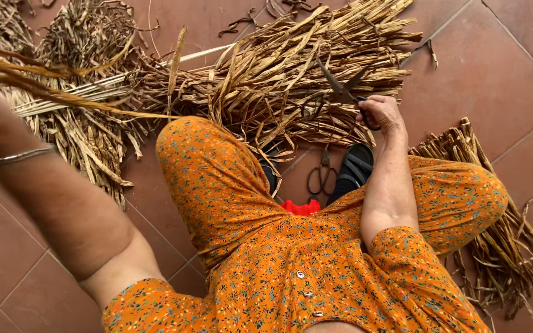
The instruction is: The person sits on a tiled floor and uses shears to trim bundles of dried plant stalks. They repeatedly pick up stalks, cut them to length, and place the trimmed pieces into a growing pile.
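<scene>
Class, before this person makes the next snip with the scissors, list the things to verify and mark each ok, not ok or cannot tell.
1. Right hand has a grip on the scissors: ok, fingers are through the handle.
2. Blades open and pointing away from the body, over the pile of dried strips: ok.
3. Left hand clear of the blades: cannot tell, it is out of view; only the raised left arm shows.
4. Feet clear of the cut: ok, the sandalled foot lies nearer the body.
5. Second pair of scissors out of the way: ok, it lies on the tiled floor between the legs.
</scene>
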The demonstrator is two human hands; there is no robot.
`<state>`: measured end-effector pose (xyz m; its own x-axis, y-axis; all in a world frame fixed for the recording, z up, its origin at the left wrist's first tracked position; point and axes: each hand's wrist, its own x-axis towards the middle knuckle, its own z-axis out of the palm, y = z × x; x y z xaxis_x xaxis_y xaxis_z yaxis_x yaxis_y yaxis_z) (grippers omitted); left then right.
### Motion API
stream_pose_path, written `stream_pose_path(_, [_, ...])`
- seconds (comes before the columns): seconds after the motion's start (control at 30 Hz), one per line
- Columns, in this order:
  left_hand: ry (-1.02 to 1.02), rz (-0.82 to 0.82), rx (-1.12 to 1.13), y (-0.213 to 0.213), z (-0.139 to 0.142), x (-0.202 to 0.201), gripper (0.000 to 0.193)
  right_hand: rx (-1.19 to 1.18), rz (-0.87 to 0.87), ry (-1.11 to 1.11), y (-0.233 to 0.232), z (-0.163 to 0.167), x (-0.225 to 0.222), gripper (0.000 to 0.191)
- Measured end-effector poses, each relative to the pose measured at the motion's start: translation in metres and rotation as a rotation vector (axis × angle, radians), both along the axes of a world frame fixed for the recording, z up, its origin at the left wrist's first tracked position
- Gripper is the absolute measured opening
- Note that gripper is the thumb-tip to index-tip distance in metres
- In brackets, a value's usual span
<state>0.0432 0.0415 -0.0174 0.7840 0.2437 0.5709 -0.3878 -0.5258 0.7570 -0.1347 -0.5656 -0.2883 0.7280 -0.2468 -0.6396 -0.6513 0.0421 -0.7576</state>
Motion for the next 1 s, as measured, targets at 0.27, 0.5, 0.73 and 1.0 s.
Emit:
stream_pose_path(0.27, [-0.289,-0.191,0.050,-0.099,-0.047,0.023,0.018,-0.071,-0.108,0.075,-0.019,0.021,-0.012,0.041])
stream_pose_path(0.5, [-0.171,-0.097,0.181,-0.145,-0.077,0.039,0.017,-0.991,-0.125,-0.279,0.001,0.007,0.019,0.023])
stream_pose_path(0.73, [-0.032,-0.119,0.242,-0.160,-0.070,0.017,0.018,-0.482,0.068,-0.104,0.106,0.030,0.110,0.047])
stream_pose_path(1.0, [0.079,-0.217,0.201,-0.226,-0.052,0.000,0.007,-0.664,0.138,-0.037,0.146,0.009,0.193,0.109])
